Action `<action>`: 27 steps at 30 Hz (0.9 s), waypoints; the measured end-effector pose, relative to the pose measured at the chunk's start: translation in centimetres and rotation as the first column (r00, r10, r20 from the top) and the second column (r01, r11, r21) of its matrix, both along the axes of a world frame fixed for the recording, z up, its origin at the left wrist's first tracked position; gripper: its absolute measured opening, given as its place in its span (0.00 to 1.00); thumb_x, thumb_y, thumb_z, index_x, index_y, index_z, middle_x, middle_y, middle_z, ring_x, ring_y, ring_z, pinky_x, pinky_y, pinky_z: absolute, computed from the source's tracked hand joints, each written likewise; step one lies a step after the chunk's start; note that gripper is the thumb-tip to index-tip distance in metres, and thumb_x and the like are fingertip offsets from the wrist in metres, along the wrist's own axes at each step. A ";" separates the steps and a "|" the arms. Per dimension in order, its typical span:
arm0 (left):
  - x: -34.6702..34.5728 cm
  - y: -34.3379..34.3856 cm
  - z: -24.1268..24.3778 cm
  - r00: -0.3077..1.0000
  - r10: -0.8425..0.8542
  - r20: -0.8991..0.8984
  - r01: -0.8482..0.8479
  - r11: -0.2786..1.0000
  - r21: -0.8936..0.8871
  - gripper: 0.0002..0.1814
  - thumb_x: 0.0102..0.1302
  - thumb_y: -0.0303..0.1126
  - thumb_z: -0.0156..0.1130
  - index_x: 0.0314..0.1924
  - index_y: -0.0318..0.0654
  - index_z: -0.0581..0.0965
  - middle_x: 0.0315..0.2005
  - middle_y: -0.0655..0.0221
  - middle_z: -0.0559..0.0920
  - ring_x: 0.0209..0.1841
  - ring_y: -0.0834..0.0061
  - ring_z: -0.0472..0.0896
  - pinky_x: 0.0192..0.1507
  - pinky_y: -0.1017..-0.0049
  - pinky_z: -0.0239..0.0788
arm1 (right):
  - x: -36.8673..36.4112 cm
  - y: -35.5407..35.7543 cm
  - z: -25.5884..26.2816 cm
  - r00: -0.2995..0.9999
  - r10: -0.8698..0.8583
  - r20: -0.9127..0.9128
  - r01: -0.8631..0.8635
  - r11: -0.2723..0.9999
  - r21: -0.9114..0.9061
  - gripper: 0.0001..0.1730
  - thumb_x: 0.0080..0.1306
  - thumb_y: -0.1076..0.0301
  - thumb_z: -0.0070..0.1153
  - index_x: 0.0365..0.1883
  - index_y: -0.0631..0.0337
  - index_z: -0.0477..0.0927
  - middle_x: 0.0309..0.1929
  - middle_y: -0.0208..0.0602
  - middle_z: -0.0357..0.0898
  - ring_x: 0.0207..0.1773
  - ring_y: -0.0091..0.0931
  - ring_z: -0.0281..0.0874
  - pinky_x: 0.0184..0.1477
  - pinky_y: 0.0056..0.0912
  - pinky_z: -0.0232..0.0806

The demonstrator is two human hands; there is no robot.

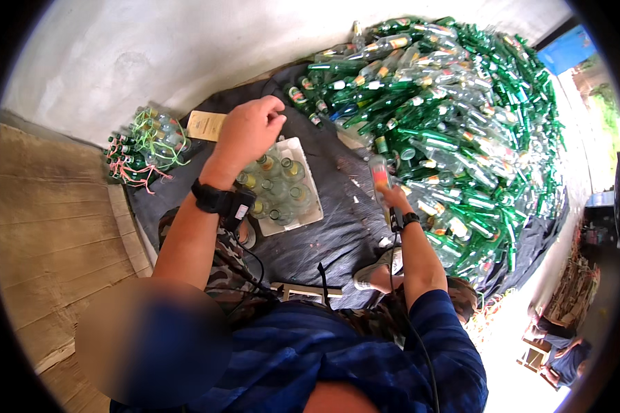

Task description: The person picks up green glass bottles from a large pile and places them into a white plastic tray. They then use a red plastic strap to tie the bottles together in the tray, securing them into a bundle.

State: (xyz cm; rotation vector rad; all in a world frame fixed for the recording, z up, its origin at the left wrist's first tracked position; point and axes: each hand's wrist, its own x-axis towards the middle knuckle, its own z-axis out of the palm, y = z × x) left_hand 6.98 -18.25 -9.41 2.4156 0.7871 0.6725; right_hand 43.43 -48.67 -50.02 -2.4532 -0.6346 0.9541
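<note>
My right hand grips a clear glass bottle with a coloured label, at the left edge of a large bottle heap. Its fingers close around one end of the bottle. My left hand hovers over the far left side of a white foam tray. The thumb and forefinger are slightly apart, with nothing seen between them; the other fingers are hidden. Several clear glass bottles stand upright and close together in the tray, their open mouths facing up. My left forearm covers part of the tray's left side.
Bundles of green and clear bottles tied with plastic string stand by the wall. A cardboard piece lies beside them. Black sheeting covers the floor. A low stool is beneath me. Another person sits far right.
</note>
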 end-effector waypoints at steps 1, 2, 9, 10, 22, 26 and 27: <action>0.4 -0.6 0.1 1.000 -0.028 0.011 0.028 1.000 0.012 0.11 0.64 0.32 0.67 0.45 0.38 0.81 0.33 0.60 0.87 0.35 0.60 0.86 0.38 0.67 0.76 | 1.1 1.1 1.7 0.980 -0.041 -0.195 0.075 0.982 0.172 0.30 0.60 0.42 0.67 0.44 0.62 0.80 0.32 0.36 0.82 0.33 0.34 0.80 0.35 0.39 0.74; 1.3 -1.1 -0.2 0.996 -0.076 0.037 0.076 0.997 0.011 0.11 0.64 0.32 0.67 0.45 0.38 0.81 0.33 0.60 0.87 0.35 0.60 0.86 0.38 0.66 0.76 | 2.4 1.8 4.0 0.916 -0.064 -0.397 0.197 0.933 0.303 0.27 0.65 0.44 0.64 0.47 0.60 0.79 0.32 0.32 0.80 0.31 0.31 0.78 0.35 0.37 0.72; 1.9 -6.9 -0.6 0.947 -0.282 0.155 0.306 0.940 -0.155 0.13 0.68 0.37 0.67 0.45 0.35 0.81 0.31 0.61 0.86 0.33 0.67 0.85 0.37 0.70 0.74 | -9.6 10.3 35.4 0.611 0.278 -0.741 0.601 0.446 0.663 0.34 0.72 0.42 0.57 0.64 0.59 0.70 0.54 0.42 0.80 0.55 0.35 0.79 0.59 0.43 0.69; 1.8 -7.8 -0.8 0.930 -0.303 0.209 0.354 0.890 -0.288 0.15 0.70 0.38 0.67 0.48 0.34 0.80 0.32 0.63 0.86 0.34 0.70 0.85 0.37 0.71 0.74 | -11.2 10.2 37.8 0.605 0.298 -0.739 0.622 0.403 0.671 0.34 0.73 0.42 0.57 0.64 0.59 0.70 0.54 0.42 0.80 0.55 0.35 0.79 0.59 0.43 0.69; 1.9 -10.5 -0.2 0.874 -0.305 0.377 0.447 0.206 -0.870 0.22 0.77 0.37 0.58 0.65 0.35 0.69 0.44 0.65 0.82 0.39 0.74 0.83 0.43 0.74 0.77 | -17.4 5.8 40.9 0.581 0.479 -0.658 0.656 0.201 0.727 0.28 0.74 0.51 0.58 0.65 0.56 0.71 0.58 0.30 0.78 0.62 0.29 0.75 0.65 0.41 0.67; 2.4 -9.9 -0.2 0.866 -0.252 0.432 0.491 0.264 -0.830 0.22 0.77 0.38 0.58 0.64 0.33 0.70 0.41 0.66 0.82 0.37 0.76 0.83 0.41 0.75 0.77 | -16.3 6.0 40.6 0.589 0.457 -0.667 0.668 0.190 0.720 0.29 0.75 0.46 0.55 0.66 0.53 0.70 0.59 0.28 0.77 0.62 0.28 0.75 0.63 0.39 0.67; 2.4 -9.8 -0.4 0.861 -0.231 0.453 0.505 0.293 -0.812 0.22 0.77 0.38 0.58 0.64 0.32 0.71 0.40 0.66 0.82 0.36 0.76 0.83 0.41 0.75 0.77 | -16.1 6.3 40.4 0.569 0.444 -0.692 0.685 0.209 0.698 0.29 0.75 0.44 0.54 0.66 0.52 0.70 0.60 0.28 0.77 0.62 0.28 0.75 0.62 0.39 0.68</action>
